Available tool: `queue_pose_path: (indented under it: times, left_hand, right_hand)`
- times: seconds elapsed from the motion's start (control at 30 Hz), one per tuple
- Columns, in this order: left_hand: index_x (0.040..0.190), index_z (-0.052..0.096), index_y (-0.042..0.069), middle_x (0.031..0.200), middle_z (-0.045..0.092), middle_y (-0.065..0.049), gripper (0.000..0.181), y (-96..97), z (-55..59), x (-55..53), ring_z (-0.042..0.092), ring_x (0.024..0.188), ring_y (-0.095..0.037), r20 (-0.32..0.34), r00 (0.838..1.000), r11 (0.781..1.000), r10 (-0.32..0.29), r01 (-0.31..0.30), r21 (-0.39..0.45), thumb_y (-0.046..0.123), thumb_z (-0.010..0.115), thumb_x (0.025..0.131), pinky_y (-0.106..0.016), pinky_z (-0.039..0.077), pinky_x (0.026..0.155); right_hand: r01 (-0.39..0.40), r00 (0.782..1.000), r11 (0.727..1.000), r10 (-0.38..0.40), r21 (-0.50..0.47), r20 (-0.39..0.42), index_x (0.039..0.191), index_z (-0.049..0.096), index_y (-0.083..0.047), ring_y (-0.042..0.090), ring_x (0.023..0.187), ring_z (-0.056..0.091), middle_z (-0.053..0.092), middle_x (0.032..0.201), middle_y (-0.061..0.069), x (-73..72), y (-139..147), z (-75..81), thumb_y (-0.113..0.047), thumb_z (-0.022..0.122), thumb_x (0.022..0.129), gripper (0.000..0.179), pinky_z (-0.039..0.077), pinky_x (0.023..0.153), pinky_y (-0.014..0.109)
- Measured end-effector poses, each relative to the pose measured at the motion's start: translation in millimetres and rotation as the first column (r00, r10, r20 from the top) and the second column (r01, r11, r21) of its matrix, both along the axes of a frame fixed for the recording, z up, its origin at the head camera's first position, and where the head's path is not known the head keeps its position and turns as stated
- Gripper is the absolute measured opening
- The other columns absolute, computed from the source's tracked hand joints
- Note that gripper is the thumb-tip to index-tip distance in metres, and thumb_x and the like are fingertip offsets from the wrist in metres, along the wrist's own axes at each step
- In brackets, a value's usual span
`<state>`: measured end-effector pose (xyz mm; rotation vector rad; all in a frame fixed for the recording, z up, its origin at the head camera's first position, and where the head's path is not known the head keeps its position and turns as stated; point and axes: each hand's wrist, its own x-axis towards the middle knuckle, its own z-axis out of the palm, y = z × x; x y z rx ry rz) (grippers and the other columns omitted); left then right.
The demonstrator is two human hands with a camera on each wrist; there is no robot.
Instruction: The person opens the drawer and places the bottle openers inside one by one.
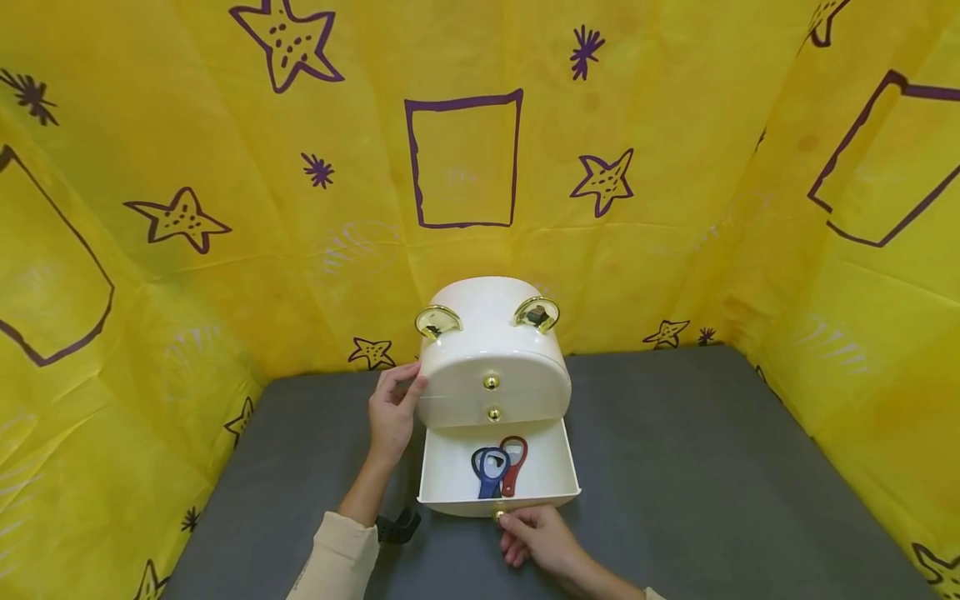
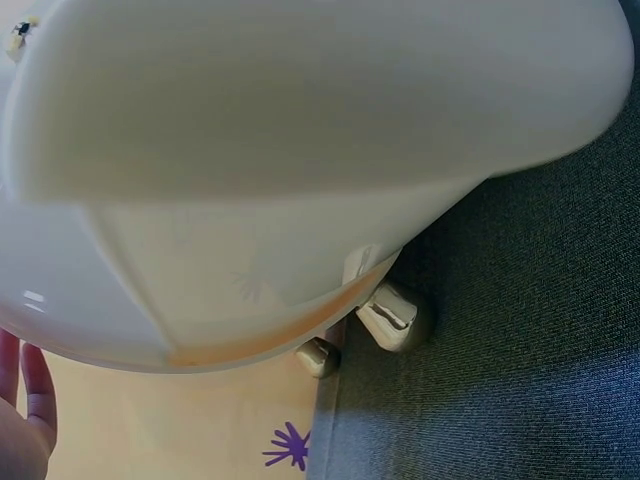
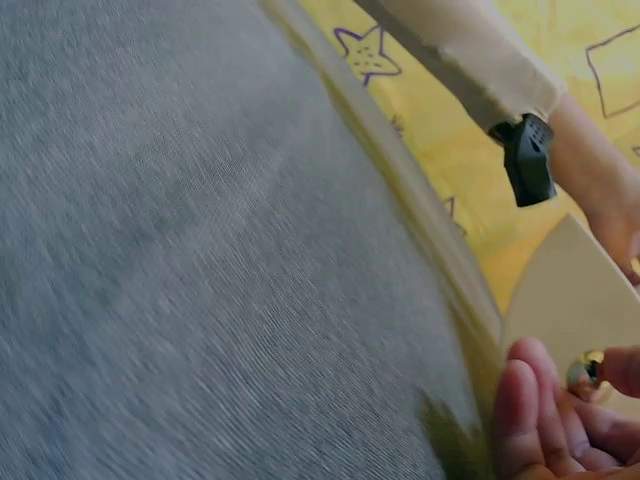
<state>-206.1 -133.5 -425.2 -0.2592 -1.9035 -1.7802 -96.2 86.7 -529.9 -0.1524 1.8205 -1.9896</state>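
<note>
A white storage box (image 1: 491, 333) with gold ears and knobs stands on the dark surface, its bottom drawer (image 1: 551, 462) pulled out. My right hand (image 1: 543, 537) pinches the small gold drawer knob (image 3: 584, 374) between thumb and finger. Against the left side of the box rests my left hand (image 1: 392, 412), fingers fairly straight; the left wrist view catches only fingers (image 2: 38, 390) at its edge. Inside the drawer lie blue bottle openers (image 1: 491, 473), overlapping, and a red bottle opener (image 1: 513, 467) beside them. The two upper drawers are closed.
Yellow cloth walls (image 1: 465, 267) with purple drawings enclose the back and sides of the dark tabletop (image 1: 675, 467). A black device (image 1: 400, 527) is strapped at my left wrist. Short gold feet (image 2: 390, 318) hold the box up.
</note>
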Motion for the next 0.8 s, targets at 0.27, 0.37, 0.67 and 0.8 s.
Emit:
queue_pose_path:
  times: [0.27, 0.37, 0.67, 0.8]
  left_hand:
    - [0.107, 0.064, -0.015, 0.106, 0.061, -0.017, 0.023, -0.1, -1.8, -0.5, 0.056, 0.097, 0.0, -0.019, 1.0, 1.0, 0.007, -0.007, 0.007, -0.008, 0.067, 0.086, -0.013, 0.05, 0.074]
    - [0.107, 0.064, -0.015, 0.107, 0.059, -0.024, 0.023, 0.2, -1.7, -0.6, 0.056, 0.097, -0.001, -0.018, 1.0, 1.0, 0.007, -0.007, 0.008, -0.007, 0.067, 0.086, -0.012, 0.049, 0.074]
    - [0.106, 0.064, -0.015, 0.108, 0.059, -0.026, 0.022, 0.8, -1.7, -0.9, 0.057, 0.097, -0.001, -0.024, 1.0, 1.0, 0.01, -0.01, 0.001, -0.008, 0.066, 0.086, -0.013, 0.05, 0.075]
    - [0.106, 0.064, -0.016, 0.108, 0.059, -0.026, 0.022, 1.8, -2.0, -1.7, 0.057, 0.097, 0.0, -0.031, 0.999, 1.0, 0.011, -0.011, 0.013, -0.009, 0.066, 0.086, -0.011, 0.049, 0.074]
  right_hand:
    - [0.091, 0.996, 0.996, -0.091, -0.002, -0.001, 0.101, 0.057, 0.025, 0.006, 0.054, 0.059, 0.062, 0.067, -0.001, -5.8, -6, 0.8, -0.016, 0.055, 0.099, 0.041, 0.051, 0.051, 0.019]
    - [0.123, 0.992, 0.992, -0.123, 0.007, -0.005, 0.1, 0.057, 0.024, 0.007, 0.053, 0.058, 0.061, 0.066, -0.001, -12.1, -8, 1.6, -0.016, 0.055, 0.099, 0.04, 0.051, 0.051, 0.019]
    - [0.137, 0.991, 0.991, -0.137, 0.003, -0.01, 0.097, 0.057, 0.024, 0.006, 0.053, 0.058, 0.061, 0.065, -0.003, -28.6, -15, 5.1, -0.016, 0.058, 0.098, 0.04, 0.051, 0.051, 0.019]
    - [0.15, 0.989, 0.989, -0.15, -0.001, -0.012, 0.098, 0.058, 0.024, 0.006, 0.053, 0.058, 0.06, 0.064, -0.003, -31.9, -15, 4.4, -0.016, 0.057, 0.098, 0.04, 0.051, 0.051, 0.019]
